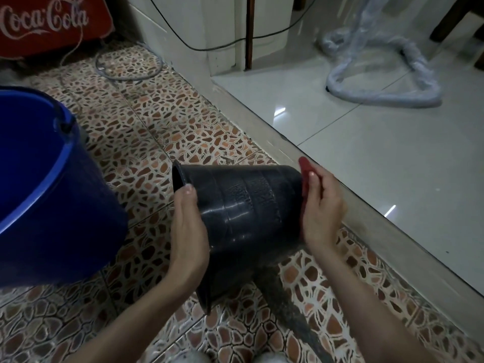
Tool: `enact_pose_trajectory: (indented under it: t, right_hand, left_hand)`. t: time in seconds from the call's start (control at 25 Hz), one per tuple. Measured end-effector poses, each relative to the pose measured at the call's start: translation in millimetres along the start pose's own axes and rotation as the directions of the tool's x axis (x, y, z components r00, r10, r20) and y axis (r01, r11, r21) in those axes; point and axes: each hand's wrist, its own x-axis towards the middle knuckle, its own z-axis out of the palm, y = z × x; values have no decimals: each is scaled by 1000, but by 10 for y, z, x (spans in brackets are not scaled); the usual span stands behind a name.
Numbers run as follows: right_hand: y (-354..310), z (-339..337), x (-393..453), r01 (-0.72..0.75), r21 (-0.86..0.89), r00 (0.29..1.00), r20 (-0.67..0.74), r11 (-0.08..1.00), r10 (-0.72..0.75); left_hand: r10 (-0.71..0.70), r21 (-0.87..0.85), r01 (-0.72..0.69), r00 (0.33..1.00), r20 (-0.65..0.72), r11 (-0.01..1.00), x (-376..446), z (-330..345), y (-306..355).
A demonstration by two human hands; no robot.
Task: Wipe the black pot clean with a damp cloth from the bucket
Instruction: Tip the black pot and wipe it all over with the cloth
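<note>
1. The left hand [189, 226] grips the flared rim end of the black pot [246, 210], thumb laid along its side.
2. The pot is held on its side above the pebble-patterned tile floor [162, 119], mouth to the left, base to the right.
3. The right hand [323, 208] presses a red cloth [305, 169] flat against the pot's base, fingers fairly straight.
4. A blue bucket [52, 195] stands to the left, near the pot.
5. Farther back: a red Coca-Cola crate [49, 24], and a plastic-wrapped fan base [379, 74] on glossy white tiles.
</note>
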Motion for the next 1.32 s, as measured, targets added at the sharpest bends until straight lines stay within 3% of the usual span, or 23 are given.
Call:
enact_pose_trajectory:
  t: [0.04, 0.12, 0.2, 0.28, 0.4, 0.56, 0.68, 0.72, 0.8, 0.88, 0.96, 1.08, 1.2, 1.32]
  right_hand:
    - [-133, 54, -213, 138, 70, 989, 47, 988, -142]
    - [-385, 252, -690, 417, 166, 869, 216, 894, -446]
    - [-554, 440, -855, 518, 189, 764, 336, 834, -550]
    - [-614, 514, -653, 485, 156, 772, 386, 860, -505]
    - [-385, 428, -274, 352, -15, 874, 365, 936, -322]
    - [135, 91, 127, 70, -187, 980, 197, 980, -32]
    - [181, -120, 133, -129, -139, 991, 7, 982, 131]
    - [52, -87, 16, -63, -81, 998, -10, 995, 63]
    - [-302, 131, -359, 239, 46, 965, 99, 970, -242]
    - [-560, 401, -717, 483, 110, 832, 251, 869, -495]
    - [-645, 512, -737, 521, 135, 777, 334, 843, -534]
    - [-394, 377, -457, 430, 23, 841, 354, 903, -409]
    - [-25, 169, -38, 187, -131, 957, 248, 974, -151]
    - [167, -70, 259, -26, -190, 992, 120, 981, 50]
  left_hand:
    - [-53, 13, 53, 999, 9, 999, 40, 11, -24]
    - [-100, 27, 100, 995, 18, 995, 57, 53, -44]
    - [-64, 52, 64, 998, -12, 997, 20, 87, -38]
    - [-22, 72, 22, 1000, -2, 997, -36, 67, -18]
    - [58, 81, -61, 997, 48, 995, -155, 2, -34]
    - [50, 64, -51, 998, 31, 997, -229, 0, -47]
    - [-4, -35, 5, 1000, 28, 999, -103, 19, 8]
    - [-22, -50, 23, 999, 39, 998, -54, 22, 8]
    - [-71, -25, 72, 996, 45, 997, 9, 67, -36]
    - [-59, -5, 59, 998, 11, 998, -5, 121, -80]
    - [-11, 19, 11, 1000, 2, 1000, -55, 129, -96]
    - [21, 25, -22, 998, 62, 999, -138, 47, -129]
    - [75, 44, -79, 993, 91, 996, -232, 14, -159]
    - [52, 3, -53, 994, 98, 999, -217, 43, -72]
